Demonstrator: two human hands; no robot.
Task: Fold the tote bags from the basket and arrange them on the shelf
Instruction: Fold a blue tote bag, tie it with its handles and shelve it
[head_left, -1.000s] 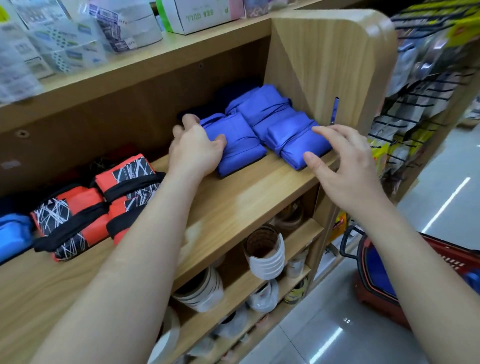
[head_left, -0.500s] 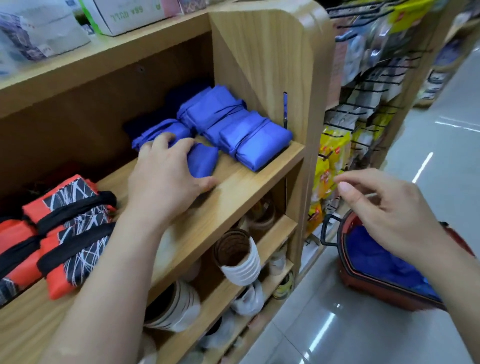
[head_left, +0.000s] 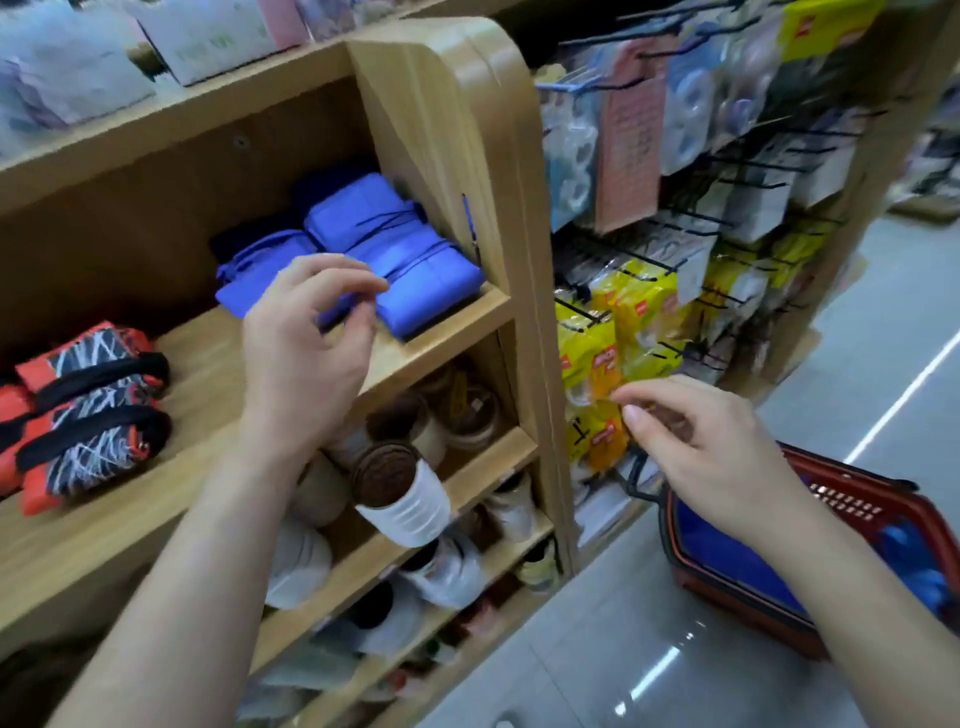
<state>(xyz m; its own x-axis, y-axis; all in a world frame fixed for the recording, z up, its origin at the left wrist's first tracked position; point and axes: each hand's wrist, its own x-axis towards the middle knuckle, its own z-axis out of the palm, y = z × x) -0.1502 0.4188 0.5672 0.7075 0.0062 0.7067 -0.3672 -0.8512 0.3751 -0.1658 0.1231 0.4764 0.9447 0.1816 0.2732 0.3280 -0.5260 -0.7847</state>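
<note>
Several folded blue tote bags (head_left: 395, 254) lie at the right end of the wooden shelf (head_left: 447, 327), against its side panel. My left hand (head_left: 306, 343) hovers in front of them with loosely curled fingers, holding nothing. My right hand (head_left: 706, 452) hangs lower right, fingers relaxed and empty, above the red basket (head_left: 737, 587) on the floor. Blue fabric (head_left: 727, 551) fills the basket.
Folded red, black and white patterned bags (head_left: 88, 415) lie on the shelf's left part. Lower shelves hold white and brown rolls (head_left: 395, 488). A peg rack with yellow packets (head_left: 623, 322) and other goods stands right of the shelf. Grey tiled floor (head_left: 623, 649) stretches below.
My left hand has lifted off the blue bag it was pressing on the shelf. My right hand has drifted down toward the basket. The view has swung right.
</note>
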